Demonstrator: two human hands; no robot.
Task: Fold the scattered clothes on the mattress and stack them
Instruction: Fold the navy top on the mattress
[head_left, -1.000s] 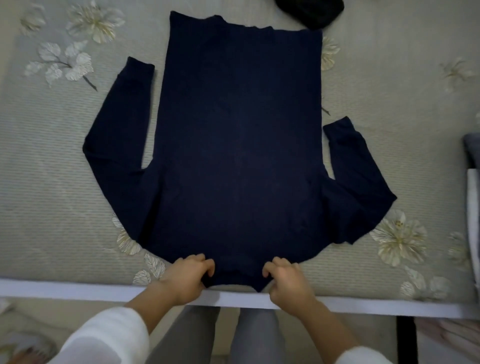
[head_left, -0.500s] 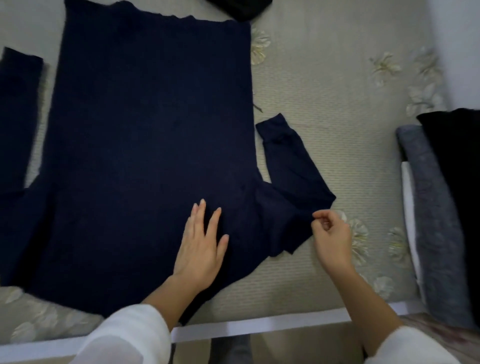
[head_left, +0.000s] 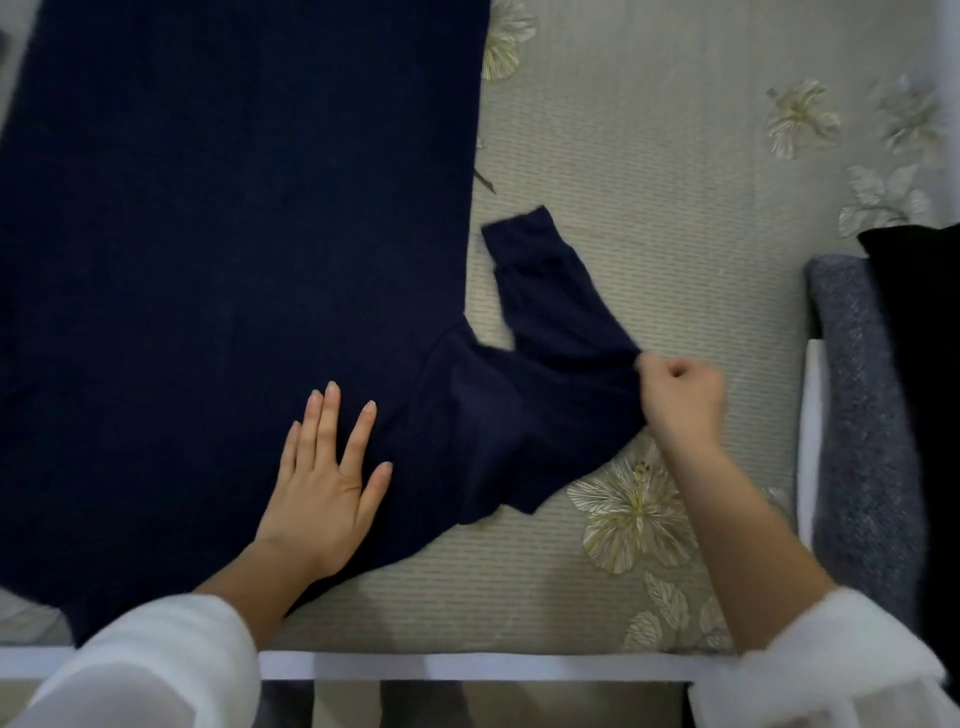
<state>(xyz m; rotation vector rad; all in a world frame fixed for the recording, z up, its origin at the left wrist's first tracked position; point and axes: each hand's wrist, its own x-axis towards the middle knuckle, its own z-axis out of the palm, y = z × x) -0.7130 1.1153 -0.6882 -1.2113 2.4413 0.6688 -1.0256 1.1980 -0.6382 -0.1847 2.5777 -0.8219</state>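
Head view: right hand (head_left: 683, 400) now pinches sleeve (head_left: 561, 322); left hand (head_left: 327, 488) stays flat.

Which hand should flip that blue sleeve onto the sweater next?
Probably the right hand: it pinches the sleeve at its outer bend. The left hand lies flat on the navy sweater near the shoulder, well placed to hold the body down.

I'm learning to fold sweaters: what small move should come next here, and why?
Probably lift the sleeve and fold it leftward onto the navy sweater: the right hand pinches its bend, and the left hand presses flat on the body.
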